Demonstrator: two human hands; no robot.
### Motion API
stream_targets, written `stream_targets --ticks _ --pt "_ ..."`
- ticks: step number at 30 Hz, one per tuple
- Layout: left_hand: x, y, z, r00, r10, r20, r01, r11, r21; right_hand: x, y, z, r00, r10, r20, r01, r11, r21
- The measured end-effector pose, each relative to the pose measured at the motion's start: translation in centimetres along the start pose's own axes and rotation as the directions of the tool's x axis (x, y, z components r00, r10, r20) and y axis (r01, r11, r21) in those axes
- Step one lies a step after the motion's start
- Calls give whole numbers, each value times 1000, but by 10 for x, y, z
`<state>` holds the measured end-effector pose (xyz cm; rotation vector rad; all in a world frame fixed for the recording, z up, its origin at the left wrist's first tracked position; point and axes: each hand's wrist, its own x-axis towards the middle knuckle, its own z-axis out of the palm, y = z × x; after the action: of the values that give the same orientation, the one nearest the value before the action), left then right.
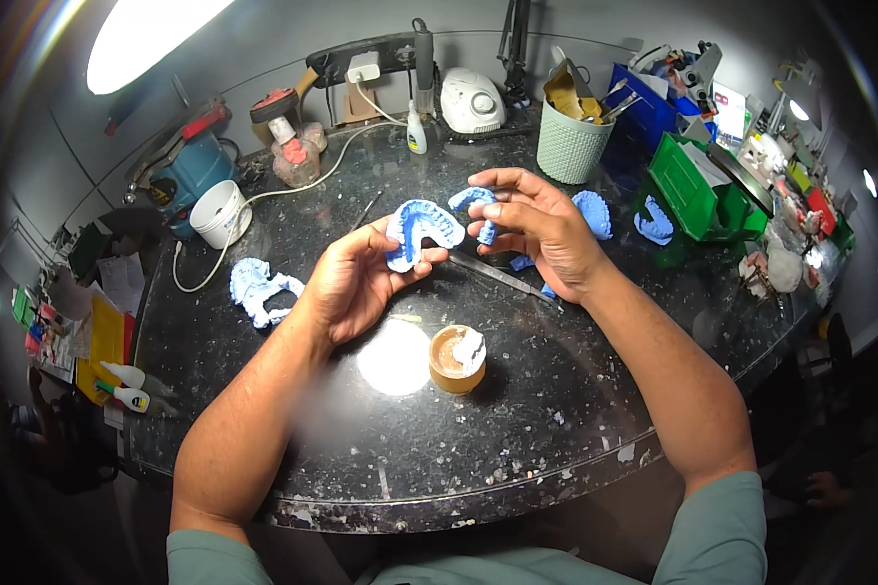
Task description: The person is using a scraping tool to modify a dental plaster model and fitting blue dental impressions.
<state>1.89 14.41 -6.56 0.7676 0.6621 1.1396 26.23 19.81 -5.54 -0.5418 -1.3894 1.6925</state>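
My left hand (pixel 353 281) grips a horseshoe-shaped dental impression (pixel 407 238), blue inside with a paler rim, its tooth-marked side turned up. Close beside it, my right hand (pixel 548 226) pinches a smaller curved blue impression piece (pixel 471 198) between thumb and fingers. The two pieces are held apart above the table. Under the hands lies a slim metal spatula (pixel 502 277). A small tan cup (pixel 444 371) with white material on its rim stands nearer to me. Another pale blue impression (pixel 251 285) rests left of my left hand.
More blue impressions, one rounded (pixel 593 214) and one curved (pixel 655 223), lie right of my right hand. Behind stand a pale green bin (pixel 572 146), a white control unit (pixel 472 101) and a small bottle (pixel 416 134). A white tub (pixel 217 216) and green case (pixel 688 200) flank the black table (pixel 517 439).
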Motion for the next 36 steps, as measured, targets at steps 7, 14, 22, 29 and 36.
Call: stream_targets --ticks 7,14,22,29,36 --pt "0 -1 2 1000 11 21 -12 999 39 -2 1 -4 996 -23 -86 20 999 -33" --pt "1 -1 -2 998 1 62 -4 999 36 0 5 -3 998 -41 -55 30 982 -187" --pt "1 -1 0 999 9 50 -12 997 76 -1 3 0 997 -78 -12 74 973 -216" --pt "0 -1 4 999 19 43 -23 995 93 -1 2 2 996 -88 0 86 976 -199" --pt "1 0 4 995 14 94 -24 994 106 -1 3 0 997 -78 5 78 978 -191"
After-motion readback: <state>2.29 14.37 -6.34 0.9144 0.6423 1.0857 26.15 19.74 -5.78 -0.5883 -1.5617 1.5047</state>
